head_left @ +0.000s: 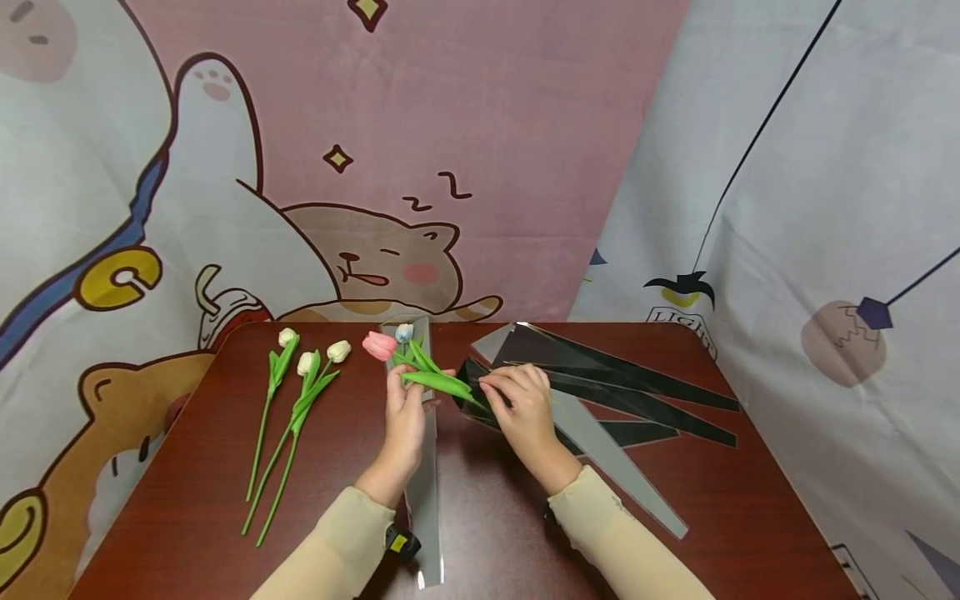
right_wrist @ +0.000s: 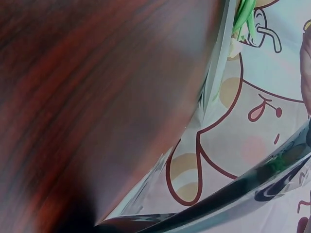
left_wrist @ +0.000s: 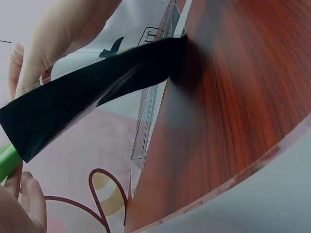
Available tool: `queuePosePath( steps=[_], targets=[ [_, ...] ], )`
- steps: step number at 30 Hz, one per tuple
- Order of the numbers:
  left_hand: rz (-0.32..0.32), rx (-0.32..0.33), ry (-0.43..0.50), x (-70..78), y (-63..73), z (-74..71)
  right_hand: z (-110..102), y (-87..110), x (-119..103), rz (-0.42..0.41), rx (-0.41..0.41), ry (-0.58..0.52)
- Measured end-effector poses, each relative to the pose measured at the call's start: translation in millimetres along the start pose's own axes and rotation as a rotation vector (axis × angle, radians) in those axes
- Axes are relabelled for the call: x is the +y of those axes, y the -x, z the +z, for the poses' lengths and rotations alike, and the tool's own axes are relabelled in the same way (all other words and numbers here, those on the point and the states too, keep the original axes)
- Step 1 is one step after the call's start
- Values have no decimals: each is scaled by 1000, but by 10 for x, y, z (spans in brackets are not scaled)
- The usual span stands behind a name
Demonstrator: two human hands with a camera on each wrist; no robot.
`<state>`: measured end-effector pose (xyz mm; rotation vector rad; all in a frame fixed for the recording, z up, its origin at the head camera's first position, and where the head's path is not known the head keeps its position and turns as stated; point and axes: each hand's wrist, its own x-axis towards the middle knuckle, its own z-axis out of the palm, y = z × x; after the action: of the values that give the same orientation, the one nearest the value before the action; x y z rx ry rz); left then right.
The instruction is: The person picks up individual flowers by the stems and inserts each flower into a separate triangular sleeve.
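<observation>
A pink tulip (head_left: 379, 345) with green leaves lies across my left hand (head_left: 405, 417), whose fingers and thumb hold it below the bloom. A blue tulip bloom (head_left: 405, 333) shows just behind it, over a grey flower sleeve (head_left: 426, 500). The pink tulip's leafy stem slants down into the wide mouth of a black flower sleeve (left_wrist: 92, 82). At that mouth, my right hand (head_left: 523, 412) pinches the sleeve's edge with curled fingers. The left wrist view shows green (left_wrist: 7, 162) entering the sleeve. In the right wrist view the black sleeve (right_wrist: 233, 194) runs along the bottom right.
Several white tulips (head_left: 305, 362) lie on the left of the brown table (head_left: 187, 467). Black and grey sleeves (head_left: 637, 400) overlap on the right, their narrow ends pointing toward the front right. A cartoon cloth (head_left: 487, 125) hangs behind the table.
</observation>
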<state>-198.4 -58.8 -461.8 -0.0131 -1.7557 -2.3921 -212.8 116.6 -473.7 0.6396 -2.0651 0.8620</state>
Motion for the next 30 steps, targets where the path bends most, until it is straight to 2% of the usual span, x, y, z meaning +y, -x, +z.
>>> queuePosePath(
  steps=[3,10,17,20,30],
  targets=[
    [28,20,-15,3,-7,-7,0,-3,2,-3,5,3],
    [105,142,-1,-46,-34,-47,-14,-3,3,4,0,0],
    [149,162,67,10,-35,-41,-15,-7,6,5,-4,2],
    [133,175,94,47,-34,-45,-14,-8,5,4,-2,3],
    [3,167,164,94,-19,-59,-21,-24,7,-3,10,9]
  ],
)
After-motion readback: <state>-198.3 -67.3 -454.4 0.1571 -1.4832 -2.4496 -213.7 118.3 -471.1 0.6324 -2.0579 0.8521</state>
